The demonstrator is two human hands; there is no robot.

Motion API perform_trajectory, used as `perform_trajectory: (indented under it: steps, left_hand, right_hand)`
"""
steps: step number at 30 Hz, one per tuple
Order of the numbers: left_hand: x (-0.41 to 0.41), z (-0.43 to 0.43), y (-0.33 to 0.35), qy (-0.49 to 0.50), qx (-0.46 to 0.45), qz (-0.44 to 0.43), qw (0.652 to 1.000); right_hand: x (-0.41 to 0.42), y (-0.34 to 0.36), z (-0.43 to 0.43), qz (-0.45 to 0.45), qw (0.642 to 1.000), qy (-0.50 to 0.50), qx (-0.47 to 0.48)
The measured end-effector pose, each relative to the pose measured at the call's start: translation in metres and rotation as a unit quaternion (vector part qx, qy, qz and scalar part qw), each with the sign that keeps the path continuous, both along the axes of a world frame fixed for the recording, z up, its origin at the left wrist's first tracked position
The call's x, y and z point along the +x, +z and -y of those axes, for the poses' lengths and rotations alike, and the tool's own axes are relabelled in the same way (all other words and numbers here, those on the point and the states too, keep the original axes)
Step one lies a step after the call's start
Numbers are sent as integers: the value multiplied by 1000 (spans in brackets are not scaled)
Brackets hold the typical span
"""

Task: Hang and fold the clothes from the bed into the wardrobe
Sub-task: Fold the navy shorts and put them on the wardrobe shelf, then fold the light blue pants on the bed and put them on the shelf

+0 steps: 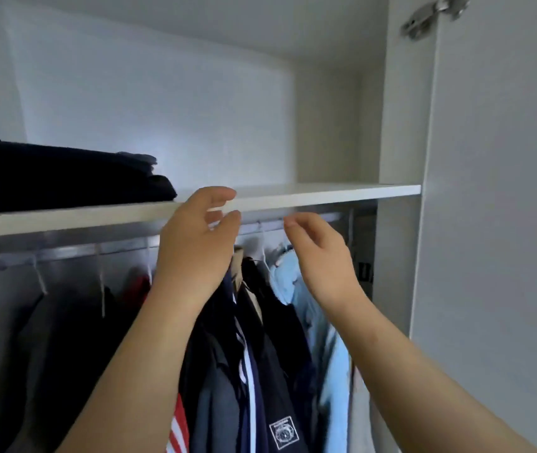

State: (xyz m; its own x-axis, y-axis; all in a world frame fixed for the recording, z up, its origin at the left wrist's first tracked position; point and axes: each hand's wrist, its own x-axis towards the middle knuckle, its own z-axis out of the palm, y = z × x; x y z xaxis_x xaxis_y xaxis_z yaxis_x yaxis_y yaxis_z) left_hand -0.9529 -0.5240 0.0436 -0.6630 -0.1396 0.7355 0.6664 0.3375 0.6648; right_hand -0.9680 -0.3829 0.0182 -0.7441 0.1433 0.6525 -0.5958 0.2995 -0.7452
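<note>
Left hand (pixel 195 246): at shelf (pixel 326 194) edge, loosely curled, empty.
Right hand (pixel 321 256): before rail (pixel 64 251), relaxed, empty.
Hanging clothes (pixel 260 322): below both hands.
Folded dark clothes (pixel 64 174): shelf, left.

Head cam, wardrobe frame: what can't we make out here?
All in the head view:
- Left hand and right hand: fingers curl away from the camera, so it is unclear whether either pinches a hanger hook.
- Rail: its middle is hidden behind both hands.
- Folded dark pile: cut off by the left edge.
- Badge: too blurred to read.
- Hanging clothes: hems cut off by the bottom edge.
</note>
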Motion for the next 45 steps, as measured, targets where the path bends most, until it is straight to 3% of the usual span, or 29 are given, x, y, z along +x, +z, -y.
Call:
perform_trajectory:
  steps: [3, 6, 12, 19, 28, 34, 45]
  left_hand:
    - [5, -53, -25, -83, 20, 24, 996]
    - [17, -111, -64, -195, 50, 132, 971]
    - [86, -241, -160, -359, 46, 335, 870]
    - [240, -365, -234, -470, -95, 452, 752]
    - [480, -472, -258, -620, -190, 477, 593]
    - [642, -520, -276, -696, -293, 463, 465]
    - [842, -612, -306, -755, -431, 405, 282]
  right_hand:
    - [27, -31, -53, 43, 996, -58, -55]
    - [67, -70, -102, 94, 982, -139, -86]
    - [191, -156, -205, 203, 915, -301, -178]
    - [379, -232, -282, 256, 800, -442, -317]
    - [626, -262, -333, 216, 662, -608, -382]
    - [776, -284, -337, 143, 536, -693, -461]
    - [941, -306, -383, 61, 343, -765, -542]
